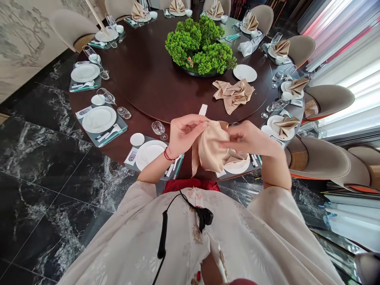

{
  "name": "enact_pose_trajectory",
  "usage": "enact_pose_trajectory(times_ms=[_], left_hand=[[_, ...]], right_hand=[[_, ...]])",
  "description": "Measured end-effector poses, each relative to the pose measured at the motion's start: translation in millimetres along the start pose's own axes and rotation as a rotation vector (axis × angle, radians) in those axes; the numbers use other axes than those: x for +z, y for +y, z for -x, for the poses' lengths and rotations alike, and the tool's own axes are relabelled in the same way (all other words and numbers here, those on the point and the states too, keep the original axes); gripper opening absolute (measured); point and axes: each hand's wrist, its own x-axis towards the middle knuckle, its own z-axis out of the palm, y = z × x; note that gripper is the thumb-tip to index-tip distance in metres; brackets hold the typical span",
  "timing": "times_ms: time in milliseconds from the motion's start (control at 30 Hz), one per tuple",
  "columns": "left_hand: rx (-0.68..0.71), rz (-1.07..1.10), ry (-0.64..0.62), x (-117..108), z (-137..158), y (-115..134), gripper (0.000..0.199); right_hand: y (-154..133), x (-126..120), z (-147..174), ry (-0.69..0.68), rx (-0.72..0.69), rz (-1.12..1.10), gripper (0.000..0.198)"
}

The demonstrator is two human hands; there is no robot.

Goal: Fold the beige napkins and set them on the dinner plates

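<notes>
A tan cloth napkin [209, 148] hangs in front of me, held up between both hands above the table's near edge. My left hand [185, 132] pinches its upper left corner. My right hand [252, 138] grips its right side, fingers closed over the fabric. Beneath the napkin lies a white plate [237, 167] with a folded part of tan cloth resting on it. Left of that stands an empty white plate [148, 153] on a grey placemat.
A round dark wooden table [148, 79] carries a green plant centrepiece [202, 45], a pile of loose tan napkins [234, 94], a spare white plate [245, 73], and place settings with glasses all round. Beige chairs [319, 158] ring it. The floor is black marble.
</notes>
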Motion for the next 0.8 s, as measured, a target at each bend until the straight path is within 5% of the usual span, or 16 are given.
enact_pose_trajectory(times_ms=[67, 133, 267, 367, 500, 567, 667, 733, 800], left_hand=[[0.020, -0.028, 0.044, -14.1, 5.8, 8.6, 0.034], [0.050, -0.059, 0.102, -29.5, 14.9, 17.0, 0.034], [0.098, -0.150, 0.159, -53.6, 19.1, 19.8, 0.029], [0.077, -0.216, 0.165, -68.6, -17.4, -1.5, 0.032], [-0.063, -0.345, 0.122, -101.4, -123.0, -62.6, 0.029], [-0.177, -0.443, 0.056, -123.9, -184.3, -96.4, 0.025], [-0.406, -0.781, -0.003, -156.3, -267.9, -130.9, 0.041], [-0.397, -0.814, 0.088, -172.8, -315.4, -137.6, 0.041], [-0.338, -0.627, 0.238, -185.5, -355.8, -131.6, 0.033]], right_hand=[[11.3, -20.2, 18.0, -0.222, 0.025, 0.041, 0.061], [19.5, -37.3, 40.2, -0.261, 0.067, 0.083, 0.057], [27.6, -55.9, 74.2, 0.061, 0.012, 0.091, 0.033], [43.7, -64.7, 61.1, 0.387, -0.070, 0.024, 0.014], [92.6, -93.8, -32.3, 0.568, 0.080, 0.006, 0.032], [118.2, -112.2, -102.8, 0.452, 0.287, 0.131, 0.046], [140.4, -130.6, -207.9, 0.285, 0.488, 0.319, 0.022], [140.3, -136.3, -261.9, 0.321, 0.535, 0.288, 0.016], [129.4, -139.9, -297.0, 0.453, 0.529, 0.100, 0.012]])
